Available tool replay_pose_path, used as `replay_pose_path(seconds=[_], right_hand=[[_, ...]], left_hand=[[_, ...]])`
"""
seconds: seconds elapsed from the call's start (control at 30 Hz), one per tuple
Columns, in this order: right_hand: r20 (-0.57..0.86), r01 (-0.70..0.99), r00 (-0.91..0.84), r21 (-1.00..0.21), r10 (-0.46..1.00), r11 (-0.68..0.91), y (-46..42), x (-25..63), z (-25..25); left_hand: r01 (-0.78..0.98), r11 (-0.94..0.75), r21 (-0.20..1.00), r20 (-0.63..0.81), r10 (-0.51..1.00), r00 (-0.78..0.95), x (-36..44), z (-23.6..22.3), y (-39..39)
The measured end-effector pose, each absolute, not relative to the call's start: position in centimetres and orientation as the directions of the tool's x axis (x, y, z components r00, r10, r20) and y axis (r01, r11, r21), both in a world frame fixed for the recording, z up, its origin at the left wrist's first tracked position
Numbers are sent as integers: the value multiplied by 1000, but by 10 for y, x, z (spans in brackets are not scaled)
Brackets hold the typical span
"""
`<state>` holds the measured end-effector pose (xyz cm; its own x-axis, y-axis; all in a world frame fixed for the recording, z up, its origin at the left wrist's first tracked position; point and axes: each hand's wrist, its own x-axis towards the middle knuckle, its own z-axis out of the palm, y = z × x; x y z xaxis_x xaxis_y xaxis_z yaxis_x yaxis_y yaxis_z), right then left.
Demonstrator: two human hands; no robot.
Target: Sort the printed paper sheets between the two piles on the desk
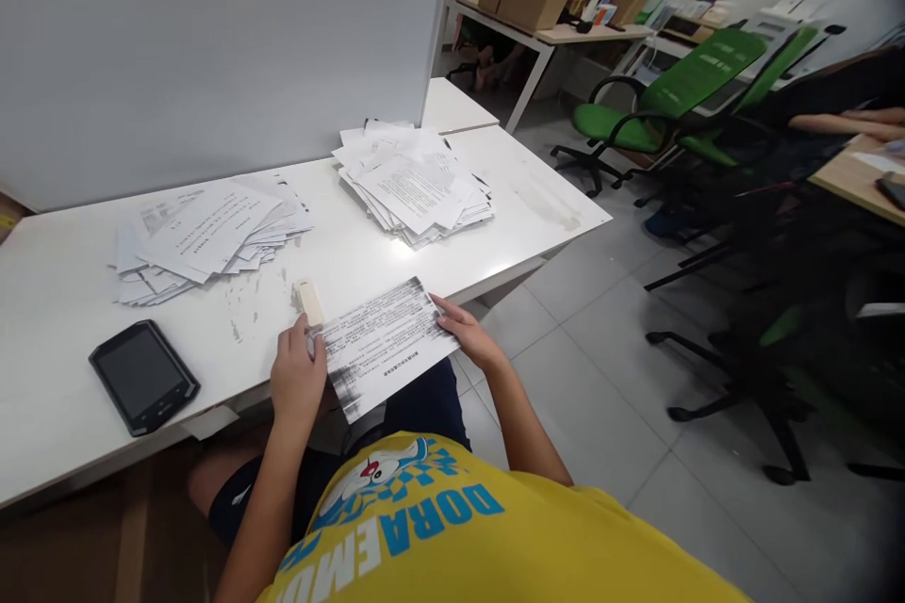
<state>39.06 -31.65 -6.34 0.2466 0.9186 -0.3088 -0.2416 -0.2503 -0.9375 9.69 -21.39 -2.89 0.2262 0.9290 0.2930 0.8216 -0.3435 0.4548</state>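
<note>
A printed sheet (386, 344) is held at frame centre by both hands: left hand (297, 377) at its left edge, right hand (468, 334) at its right. A small stapler (309, 303) is seen just beside the left hand. Two paper piles (205, 240) (414, 184) and a black phone (143, 375) lie on the white tabletop (57, 301).

Head camera looks steeply down, close over the table (63, 320).

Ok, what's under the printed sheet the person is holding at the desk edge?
The sheet overhangs the white desk's edge; dark shorts show below it. What lies under its upper part is covered. A stapler sits beside its corner.
</note>
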Motion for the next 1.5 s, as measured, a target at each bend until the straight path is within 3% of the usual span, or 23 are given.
replay_pose_path(seconds=[0.1,0.2,0.33,1.03,1.17,1.37,1.5], right_hand=[[-311,-243,270,-938,911,-248,-315,391,-63],[-319,-249,276,-935,907,-253,-312,390,-60],[-326,-249,282,-933,902,-259,-314,389,-57],[-304,-242,322,-942,896,-233,-312,388,-50],[-284,-197,319,-953,904,-230,-312,389,-57],[-307,-117,303,-951,902,-285,-317,395,-68],[-297,-83,309,-955,904,-285,-321,403,-75]], left_hand=[[809,-420,411,378,886,269,94,-29,-203],[704,-614,358,448,774,447,90,-32,-183],[599,-712,367,410,702,583,87,-38,-165],[597,-660,457,326,748,577,87,-41,-164],[622,-590,515,296,803,517,87,-42,-167],[651,-398,647,130,898,420,92,-42,-161],[649,-364,668,90,905,415,99,-46,-147]])
